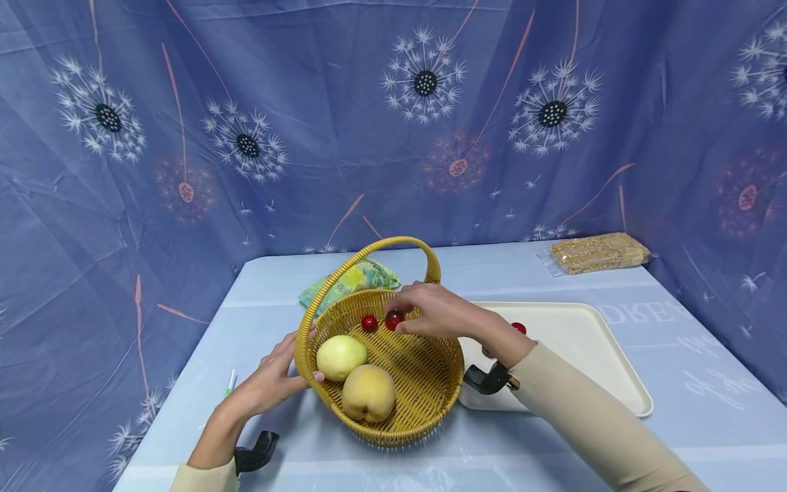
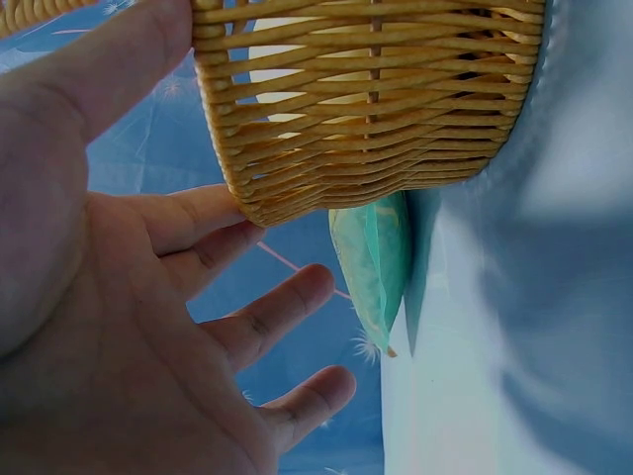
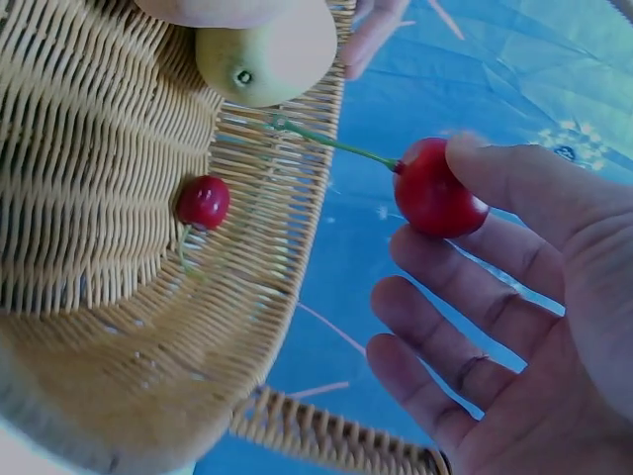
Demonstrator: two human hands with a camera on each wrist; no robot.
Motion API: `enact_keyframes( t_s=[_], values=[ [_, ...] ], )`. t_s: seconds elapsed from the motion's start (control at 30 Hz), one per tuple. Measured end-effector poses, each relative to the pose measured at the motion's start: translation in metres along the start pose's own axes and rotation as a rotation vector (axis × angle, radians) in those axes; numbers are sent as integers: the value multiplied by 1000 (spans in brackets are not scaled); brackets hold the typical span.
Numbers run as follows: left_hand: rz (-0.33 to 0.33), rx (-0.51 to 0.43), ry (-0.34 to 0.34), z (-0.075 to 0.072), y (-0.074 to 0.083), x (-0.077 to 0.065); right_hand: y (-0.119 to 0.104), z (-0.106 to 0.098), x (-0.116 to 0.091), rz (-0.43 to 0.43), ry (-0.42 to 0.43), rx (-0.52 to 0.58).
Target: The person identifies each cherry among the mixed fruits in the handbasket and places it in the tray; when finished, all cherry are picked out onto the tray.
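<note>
A yellow wicker basket [image 1: 406, 383] with an arched handle stands in front of me. My left hand [image 1: 279, 372] holds its left rim, thumb over the edge and other fingers spread along the outside. Above the basket's far side, my right hand [image 1: 433, 311] pinches a red cherry [image 3: 435, 188] between thumb and fingers, its green stem pointing away from the palm. Another cherry [image 1: 369, 323] lies inside the basket. With it, at the left, are a pale green-yellow fruit [image 1: 341, 357] and a larger yellow peach-like fruit [image 1: 367, 393].
To the right is a cream tray [image 1: 590, 355] with a cherry [image 1: 519, 328] partly behind my right wrist. Behind the basket lies a green plastic packet [image 1: 375, 275]. A clear-wrapped tan packet [image 1: 599, 253] lies at the back right, and a thin pen-like item [image 1: 231, 383] at the left.
</note>
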State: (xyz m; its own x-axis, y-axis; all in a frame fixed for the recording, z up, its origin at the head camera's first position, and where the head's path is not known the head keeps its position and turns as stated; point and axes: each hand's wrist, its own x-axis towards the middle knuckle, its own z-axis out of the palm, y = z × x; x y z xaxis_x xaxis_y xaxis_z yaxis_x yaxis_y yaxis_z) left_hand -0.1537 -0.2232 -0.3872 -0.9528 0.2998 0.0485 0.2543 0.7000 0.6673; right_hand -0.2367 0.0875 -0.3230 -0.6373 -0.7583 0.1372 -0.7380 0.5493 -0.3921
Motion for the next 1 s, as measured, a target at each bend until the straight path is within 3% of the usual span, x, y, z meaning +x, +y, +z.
enact_keyframes(
  t_s=[0.6,1.0],
  values=[
    [-7,-19,-7,0,0,-1,22,-20,-76,112,238,72],
    [-5,-19,-2,0,0,-1,67,2,-98,228,302,94]
  ],
)
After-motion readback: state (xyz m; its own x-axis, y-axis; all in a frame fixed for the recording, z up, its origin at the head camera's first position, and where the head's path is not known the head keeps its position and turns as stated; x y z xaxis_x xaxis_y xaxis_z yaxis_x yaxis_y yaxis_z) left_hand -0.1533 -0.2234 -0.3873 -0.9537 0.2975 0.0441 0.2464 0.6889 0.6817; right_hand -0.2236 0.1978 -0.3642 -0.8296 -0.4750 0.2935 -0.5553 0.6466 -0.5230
